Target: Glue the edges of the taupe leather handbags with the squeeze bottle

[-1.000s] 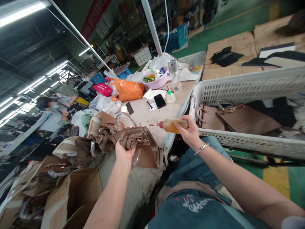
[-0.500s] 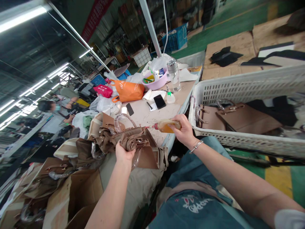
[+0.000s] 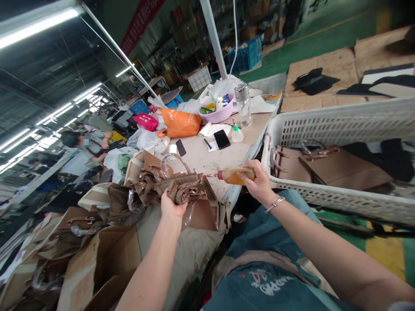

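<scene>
My left hand [image 3: 173, 208] grips the bunched brown lining [image 3: 183, 188] of a brown handbag [image 3: 202, 214] lying at the table's near edge. In my right hand [image 3: 258, 181] is a squeeze bottle [image 3: 236, 175] of amber liquid, held sideways with its red nozzle pointing left. The thin nozzle tip is at the upper right edge of the lining; whether it touches cannot be made out. A handle wrapped in clear plastic [image 3: 173, 160] arches up behind the lining.
More brown bags and an open cardboard box [image 3: 106, 263] crowd the left. A white plastic crate [image 3: 327, 188] with handbags stands right. Farther back on the table are a phone [image 3: 222, 139], a glass bottle [image 3: 243, 108], a purple basin [image 3: 218, 114] and an orange bag [image 3: 181, 122]. A person [image 3: 94, 142] sits at far left.
The whole view has shifted slightly, so things sit a little farther right. My right hand has drawn the bottle slightly away to the right of the lining; my left hand keeps its grip.
</scene>
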{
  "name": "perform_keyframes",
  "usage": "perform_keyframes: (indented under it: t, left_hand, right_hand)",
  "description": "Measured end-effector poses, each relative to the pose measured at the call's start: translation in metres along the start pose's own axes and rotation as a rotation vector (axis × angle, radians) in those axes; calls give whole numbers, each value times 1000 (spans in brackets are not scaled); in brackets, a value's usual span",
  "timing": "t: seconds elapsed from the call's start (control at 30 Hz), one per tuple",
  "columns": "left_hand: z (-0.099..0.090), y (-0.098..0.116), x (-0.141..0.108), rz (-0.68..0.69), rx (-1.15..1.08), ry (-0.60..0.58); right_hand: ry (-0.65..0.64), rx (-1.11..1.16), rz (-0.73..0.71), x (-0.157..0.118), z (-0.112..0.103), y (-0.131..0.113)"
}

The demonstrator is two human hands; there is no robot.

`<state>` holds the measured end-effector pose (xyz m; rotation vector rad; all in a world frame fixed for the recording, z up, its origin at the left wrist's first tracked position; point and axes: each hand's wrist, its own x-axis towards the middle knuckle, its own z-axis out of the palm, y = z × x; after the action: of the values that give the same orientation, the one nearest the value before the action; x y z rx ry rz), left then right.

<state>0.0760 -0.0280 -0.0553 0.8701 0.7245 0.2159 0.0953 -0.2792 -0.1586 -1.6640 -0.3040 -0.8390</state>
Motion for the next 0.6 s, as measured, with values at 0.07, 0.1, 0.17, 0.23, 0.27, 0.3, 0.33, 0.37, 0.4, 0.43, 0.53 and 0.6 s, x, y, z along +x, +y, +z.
perform_keyframes:
  t: [0.07, 0.1, 0.17, 0.23, 0.27, 0.3, 0.33, 0.37, 0.4, 0.43, 0.53, 0.6]
  left_hand:
    - [0, 0, 1, -8, 7, 3]
    - [0, 0, 1, -12, 11, 4]
    - [1, -1, 0, -20, 9, 2]
    - [1, -1, -1, -26, -3, -9]
    - [2, -1, -2, -30, -6, -15]
    - [2, -1, -2, -32, -5, -19]
    - [2, -1, -3, -31, -3, -21]
    - [1, -1, -3, -28, -1, -22]
    - [1, -1, -3, -23, -1, -26]
    - [0, -1, -3, -18, -2, -31]
    - [-4, -1, 0, -9, -13, -46]
    - [-7, -2, 2, -12, -10, -48]
  right_hand:
    - [-29, 14, -5, -1, -2, 0]
    - [-56, 19, -12, -3, -3, 0]
    - [-101, 15, -22, -5, -2, 1]
    - [-100, 2, -18, -5, 2, 2]
    - [-84, -1, -12, -3, 4, 1]
    - [-64, -2, -8, 0, 7, 0]
    - [-46, 0, -9, 3, 9, -2]
    - [-36, 4, -16, 6, 10, -3]
    - [-33, 9, -27, 8, 11, -5]
    - [-30, 13, -37, 10, 12, -7]
    - [27, 29, 32, 10, 9, -7]
    - [144, 121, 194, 7, 4, -2]
